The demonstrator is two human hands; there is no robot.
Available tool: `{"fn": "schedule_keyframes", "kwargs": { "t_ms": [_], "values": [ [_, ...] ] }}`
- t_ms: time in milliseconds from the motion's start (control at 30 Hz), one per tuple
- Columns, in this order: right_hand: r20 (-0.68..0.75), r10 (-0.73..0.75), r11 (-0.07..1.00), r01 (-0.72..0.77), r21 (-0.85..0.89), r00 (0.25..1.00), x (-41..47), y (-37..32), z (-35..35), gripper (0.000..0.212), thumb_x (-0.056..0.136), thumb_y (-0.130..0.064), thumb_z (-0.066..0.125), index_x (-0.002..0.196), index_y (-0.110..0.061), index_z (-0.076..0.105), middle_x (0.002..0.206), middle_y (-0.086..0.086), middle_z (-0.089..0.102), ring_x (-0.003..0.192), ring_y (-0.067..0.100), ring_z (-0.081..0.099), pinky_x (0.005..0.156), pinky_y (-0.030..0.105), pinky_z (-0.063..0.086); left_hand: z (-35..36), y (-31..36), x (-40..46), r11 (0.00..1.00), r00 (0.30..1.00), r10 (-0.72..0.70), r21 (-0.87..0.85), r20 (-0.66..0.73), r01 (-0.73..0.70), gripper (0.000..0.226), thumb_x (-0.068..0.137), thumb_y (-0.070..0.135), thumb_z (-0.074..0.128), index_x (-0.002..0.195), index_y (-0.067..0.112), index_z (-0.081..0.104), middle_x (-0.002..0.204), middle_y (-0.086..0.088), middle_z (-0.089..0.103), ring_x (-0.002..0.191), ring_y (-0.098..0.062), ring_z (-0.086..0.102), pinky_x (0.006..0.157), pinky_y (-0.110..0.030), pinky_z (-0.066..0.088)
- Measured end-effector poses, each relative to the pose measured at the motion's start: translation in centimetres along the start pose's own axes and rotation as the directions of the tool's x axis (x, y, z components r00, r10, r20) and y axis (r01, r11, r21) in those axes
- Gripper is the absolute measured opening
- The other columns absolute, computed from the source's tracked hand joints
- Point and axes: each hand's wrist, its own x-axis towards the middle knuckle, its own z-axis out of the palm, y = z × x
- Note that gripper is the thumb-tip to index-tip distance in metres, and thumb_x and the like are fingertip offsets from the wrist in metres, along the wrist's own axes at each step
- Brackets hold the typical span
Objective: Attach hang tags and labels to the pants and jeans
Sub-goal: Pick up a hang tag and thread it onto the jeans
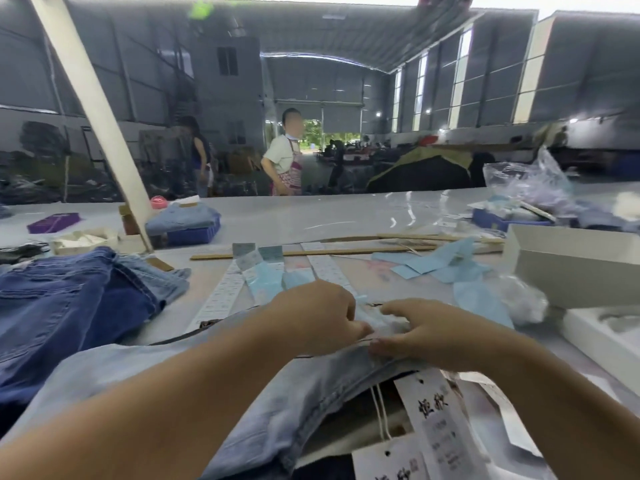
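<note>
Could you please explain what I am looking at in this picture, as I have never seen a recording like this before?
There is no machine: a person wears a camera on the head, looking forward and down at their own two hands. The left hand and the right hand both pinch a small pale label at the waistband of light blue jeans. White hang tags on strings lie nearest the camera. Dark blue jeans lie to the left, strips of labels ahead, and a white box to the right, all on a long pale table.
</note>
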Motion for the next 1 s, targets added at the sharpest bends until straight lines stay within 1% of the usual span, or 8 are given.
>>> {"fn": "schedule_keyframes", "kwargs": {
  "t_ms": [133, 267, 400, 533, 633, 733, 833, 1000],
  "values": [
    [-0.137, 0.116, 0.99, -0.103, 0.101, 0.984, -1.4, 3.1, -0.1, 0.055, 0.084, -0.044, 0.068, 0.134, -0.026, 0.053, 0.126, -0.004, 0.058, 0.105, 0.012, 0.056, 0.081, 0.024, 0.045, 0.7, 2.8, 1.4, 0.997, 0.998, 0.066, -0.033, 0.015, -0.066, 0.035, 0.089, 0.063, 0.052, 0.089, 0.028, 0.056, 0.081, 0.008, 0.055, 0.073, -0.009, 0.051, 0.055, -0.027, 0.035],
    [-0.288, 0.213, 0.972, -0.174, 0.155, 0.933, -2.5, 5.7, -0.1, 0.036, 0.088, -0.016, 0.063, 0.123, -0.021, 0.062, 0.113, -0.002, 0.064, 0.095, 0.011, 0.057, 0.079, 0.021, 0.042, 0.9, 4.6, 2.2, 0.99, 0.991, 0.134, -0.051, 0.019, -0.133, 0.032, 0.089, 0.059, 0.054, 0.088, 0.027, 0.055, 0.082, 0.009, 0.055, 0.073, -0.008, 0.051, 0.055, -0.027, 0.035],
    [-0.293, 0.258, 0.95, -0.187, 0.249, 0.92, -3.2, 7.0, 1.2, 0.028, 0.081, -0.004, 0.062, 0.101, -0.023, 0.067, 0.095, -0.004, 0.068, 0.077, 0.006, 0.06, 0.063, 0.016, 0.043, 1.5, 6.3, 3.0, 0.982, 0.984, 0.177, -0.075, 0.007, -0.176, 0.023, 0.092, 0.047, 0.057, 0.097, 0.025, 0.06, 0.088, 0.008, 0.057, 0.075, -0.009, 0.052, 0.057, -0.024, 0.037],
    [-0.312, 0.347, 0.879, -0.191, 0.437, 0.884, -3.3, 7.8, 2.2, 0.032, 0.078, -0.001, 0.067, 0.1, -0.024, 0.062, 0.086, -0.003, 0.067, 0.076, 0.015, 0.063, 0.074, 0.03, 0.053, 1.8, 7.4, 3.7, 0.978, 0.982, 0.187, -0.094, 0.018, -0.185, 0.016, 0.092, 0.039, 0.058, 0.1, 0.026, 0.062, 0.088, 0.009, 0.057, 0.084, -0.015, 0.056, 0.064, -0.027, 0.043],
    [-0.274, 0.383, 0.827, -0.195, 0.527, 0.882, -3.1, 8.3, 3.0, 0.027, 0.077, -0.001, 0.071, 0.098, -0.017, 0.065, 0.084, 0.0, 0.068, 0.078, 0.015, 0.064, 0.074, 0.029, 0.052, 2.0, 7.8, 4.0, 0.976, 0.979, 0.2, -0.09, 0.025, -0.197, 0.021, 0.088, 0.045, 0.06, 0.098, 0.026, 0.061, 0.09, 0.009, 0.06, 0.085, -0.015, 0.057, 0.068, -0.029, 0.047],
    [-0.306, 0.364, 0.808, -0.134, 0.574, 0.88, -3.0, 8.5, 3.4, 0.019, 0.076, 0.001, 0.069, 0.087, -0.015, 0.071, 0.08, 0.001, 0.07, 0.074, 0.017, 0.063, 0.073, 0.033, 0.051, 2.3, 8.2, 4.2, 0.968, 0.973, 0.229, -0.111, 0.013, -0.227, 0.032, 0.083, 0.047, 0.066, 0.109, 0.031, 0.058, 0.088, 0.011, 0.054, 0.085, -0.013, 0.054, 0.066, -0.029, 0.044],
    [-0.424, 0.366, 0.782, -0.027, 0.623, 0.828, -3.1, 8.8, 3.7, 0.019, 0.081, -0.002, 0.069, 0.08, -0.021, 0.069, 0.076, -0.001, 0.069, 0.067, 0.013, 0.06, 0.066, 0.03, 0.048, 2.6, 8.6, 4.6, 0.952, 0.957, 0.291, -0.102, -0.003, -0.29, 0.04, 0.086, 0.041, 0.064, 0.125, 0.038, 0.056, 0.095, 0.011, 0.045, 0.088, -0.013, 0.048, 0.069, -0.03, 0.043],
    [-0.573, 0.385, 0.734, 0.136, 0.665, 0.724, -3.5, 9.0, 4.9, 0.017, 0.084, -0.005, 0.07, 0.079, -0.022, 0.07, 0.07, -0.006, 0.071, 0.063, 0.005, 0.063, 0.061, 0.021, 0.048, 3.3, 9.0, 4.8, 0.923, 0.932, 0.355, -0.133, -0.069, -0.362, 0.028, 0.092, 0.046, 0.059, 0.119, 0.038, 0.062, 0.105, 0.011, 0.048, 0.096, -0.013, 0.054, 0.075, -0.029, 0.049]
  ]
}}
